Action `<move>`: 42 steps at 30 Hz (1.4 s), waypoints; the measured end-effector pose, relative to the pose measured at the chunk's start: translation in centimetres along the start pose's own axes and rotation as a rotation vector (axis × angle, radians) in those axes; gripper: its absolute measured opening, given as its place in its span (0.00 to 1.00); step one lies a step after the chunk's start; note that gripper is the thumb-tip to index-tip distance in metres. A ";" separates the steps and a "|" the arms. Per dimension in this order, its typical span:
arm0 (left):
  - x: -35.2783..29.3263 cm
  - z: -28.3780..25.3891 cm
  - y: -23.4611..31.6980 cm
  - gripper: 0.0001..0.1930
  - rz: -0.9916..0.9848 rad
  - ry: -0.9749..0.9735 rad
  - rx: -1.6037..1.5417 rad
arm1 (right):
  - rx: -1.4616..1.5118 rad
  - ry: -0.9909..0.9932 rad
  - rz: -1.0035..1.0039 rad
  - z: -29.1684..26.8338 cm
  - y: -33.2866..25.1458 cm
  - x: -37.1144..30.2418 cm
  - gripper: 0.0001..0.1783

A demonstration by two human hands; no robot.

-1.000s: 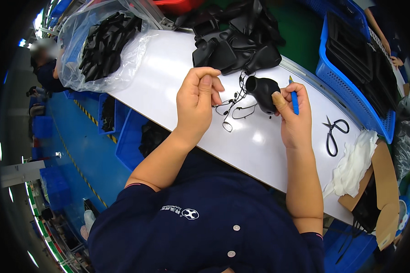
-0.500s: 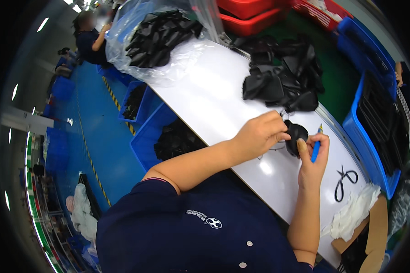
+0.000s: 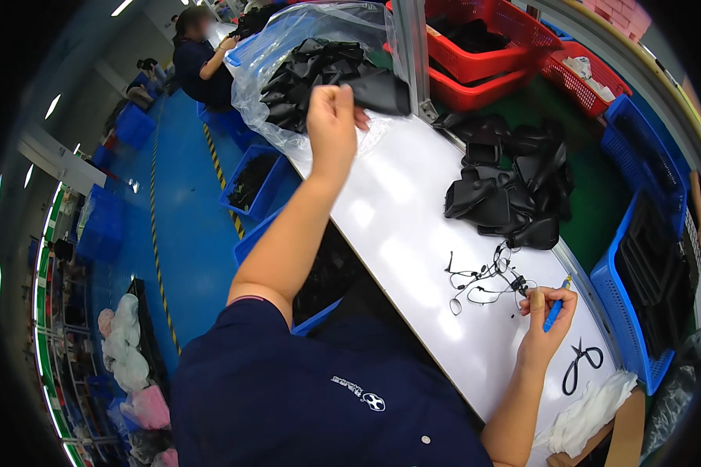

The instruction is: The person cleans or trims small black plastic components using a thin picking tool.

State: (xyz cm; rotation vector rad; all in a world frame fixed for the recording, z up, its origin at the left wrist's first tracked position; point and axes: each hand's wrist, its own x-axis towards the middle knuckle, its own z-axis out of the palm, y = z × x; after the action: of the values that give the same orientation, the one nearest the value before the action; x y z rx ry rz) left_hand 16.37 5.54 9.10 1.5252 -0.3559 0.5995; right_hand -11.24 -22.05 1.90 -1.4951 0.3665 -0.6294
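Observation:
My left hand [image 3: 333,117] is raised at the clear plastic bag [image 3: 245,101], its fingers closed on a flat, soft black piece [image 3: 378,91] that sticks out to the right. Behind it the bag is full of similar black pieces [image 3: 288,86]. On the white table, my right hand [image 3: 545,315] holds a slim blue pen-like tool [image 3: 554,314] with a yellow tip pointing up. Right beside those fingers lies a loose tangle of thin black cords [image 3: 487,274] with small loops and toggles. A heap of black pouch-like pieces [image 3: 514,183] lies farther up the table.
Black-handled scissors [image 3: 580,366] and white cloths [image 3: 592,412] lie at the right near edge. Blue crates [image 3: 617,284] stand along the right, red baskets [image 3: 471,66] at the back. A metal post [image 3: 417,54] rises by the bag. Another person [image 3: 199,62] works far left.
My left hand has gone from beside the right hand up to the bag and grasped a black piece. The small black piece has left my right hand, which keeps the blue tool.

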 end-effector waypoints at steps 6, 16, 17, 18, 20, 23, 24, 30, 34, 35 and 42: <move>15.9 -4.3 -9.7 0.18 -0.158 0.054 0.407 | 0.009 -0.054 0.030 0.6 0.1 -0.3 0.12; -2.9 3.1 -6.6 0.14 0.141 -0.501 0.326 | -0.086 -0.064 0.060 0.2 0.7 0.7 0.16; -5.8 4.5 -4.9 0.18 0.241 -0.594 0.302 | -0.097 -0.047 0.071 0.2 0.7 0.8 0.16; -7.8 5.6 -3.5 0.21 0.158 -0.696 0.299 | -0.094 -0.076 0.058 0.1 0.6 0.8 0.21; -9.8 7.2 -2.8 0.25 0.068 -0.797 0.294 | -0.094 -0.132 0.024 0.3 0.3 0.6 0.31; -11.2 8.8 -3.0 0.28 0.100 -0.768 0.471 | -0.165 -0.077 -0.060 0.5 0.4 0.1 0.31; -11.5 9.4 -3.5 0.29 0.137 -0.746 0.492 | -0.158 -0.055 -0.096 0.5 -0.1 0.0 0.28; -12.9 9.3 0.6 0.29 0.159 -0.671 0.502 | -0.095 -0.027 -0.066 -0.1 -0.1 -0.6 0.15; -14.9 8.6 4.8 0.29 0.234 -0.771 0.450 | 0.034 -0.067 -0.165 1.5 -2.0 -1.3 0.08; -15.4 8.6 5.5 0.28 0.294 -0.821 0.410 | 0.028 -0.054 -0.154 1.7 -1.9 -1.3 0.08; -17.2 8.7 6.7 0.25 0.273 -0.903 0.307 | 0.031 -0.113 -0.209 1.5 -1.0 -1.1 0.07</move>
State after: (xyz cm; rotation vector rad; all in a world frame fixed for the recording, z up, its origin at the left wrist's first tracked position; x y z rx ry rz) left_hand -0.04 -5.87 5.13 2.0064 -1.2172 0.1306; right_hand -11.42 -20.11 2.84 -1.5436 0.1137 -0.7084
